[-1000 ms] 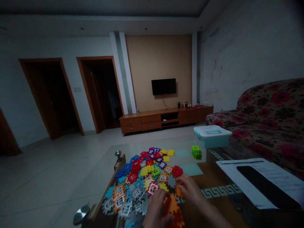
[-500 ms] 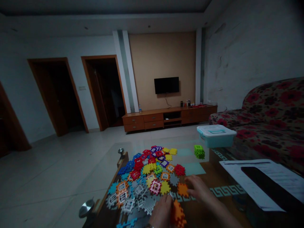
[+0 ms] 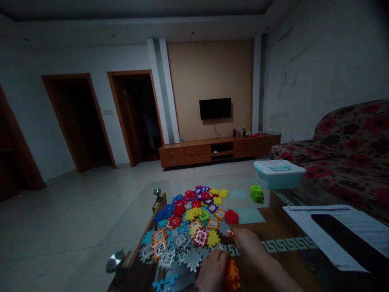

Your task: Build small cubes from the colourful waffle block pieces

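Observation:
A heap of flat, toothed plastic tiles (image 3: pixel 194 223) in many colours lies on the glass table (image 3: pixel 249 217). At the bottom edge my left hand (image 3: pixel 212 269) grips a cluster of joined orange tiles (image 3: pixel 232 275). Just right of it, my right hand (image 3: pixel 251 245) reaches to the heap's near right edge. Its fingertips close on a single orange tile (image 3: pixel 230 233), mostly hidden under the fingers. A red tile (image 3: pixel 231 217) lies just beyond them.
A green cube of joined tiles (image 3: pixel 257 194) stands apart at the far side. Behind it is a teal box with a white lid (image 3: pixel 278 172). Printed sheets with a dark slab (image 3: pixel 343 235) lie at right, beside a flowered sofa (image 3: pixel 349 150). Metal studs (image 3: pixel 114 261) mark the table's left edge.
My right hand drew back, then reached over the loose orange tile and covered it. My left hand sank lower with the orange cluster. The view shifted slightly left.

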A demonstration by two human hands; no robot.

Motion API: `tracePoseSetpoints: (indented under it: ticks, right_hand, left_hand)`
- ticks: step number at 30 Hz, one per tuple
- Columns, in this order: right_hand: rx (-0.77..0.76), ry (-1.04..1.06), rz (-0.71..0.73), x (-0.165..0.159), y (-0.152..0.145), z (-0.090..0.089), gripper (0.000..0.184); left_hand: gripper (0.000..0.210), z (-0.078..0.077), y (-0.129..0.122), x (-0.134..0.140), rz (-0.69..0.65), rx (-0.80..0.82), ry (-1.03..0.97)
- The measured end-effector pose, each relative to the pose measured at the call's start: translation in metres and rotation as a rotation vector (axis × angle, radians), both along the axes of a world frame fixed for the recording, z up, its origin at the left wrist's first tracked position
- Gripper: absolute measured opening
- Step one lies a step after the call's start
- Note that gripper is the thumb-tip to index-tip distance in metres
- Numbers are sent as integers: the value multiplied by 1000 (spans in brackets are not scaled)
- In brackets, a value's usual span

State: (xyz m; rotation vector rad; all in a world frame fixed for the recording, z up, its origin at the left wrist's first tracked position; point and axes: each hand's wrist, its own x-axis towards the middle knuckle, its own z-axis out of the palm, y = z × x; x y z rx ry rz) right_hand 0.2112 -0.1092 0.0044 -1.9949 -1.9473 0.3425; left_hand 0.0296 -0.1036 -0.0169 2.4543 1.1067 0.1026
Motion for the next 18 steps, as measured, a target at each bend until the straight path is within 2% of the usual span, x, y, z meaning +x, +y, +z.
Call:
tracePoseSetpoints:
  ticks: [2, 6, 9, 14, 18]
  right_hand:
    - [29, 86, -2, 3, 1, 1, 32]
    - [174, 544, 23, 11, -2, 2, 30]
    - [110, 779, 98, 9, -13, 6, 32]
    - [20, 776, 172, 0, -33, 12, 26]
    - [-10, 656, 138, -4, -33, 0, 32]
  left_hand:
    - [70, 2, -1, 1, 15, -29, 12]
    - [103, 6, -1, 3, 95, -137, -22]
    - [114, 6, 1, 5, 128, -184, -70]
    - [112, 13, -1, 6, 119, -210, -44]
    - [110, 19, -6, 7, 141, -180, 4]
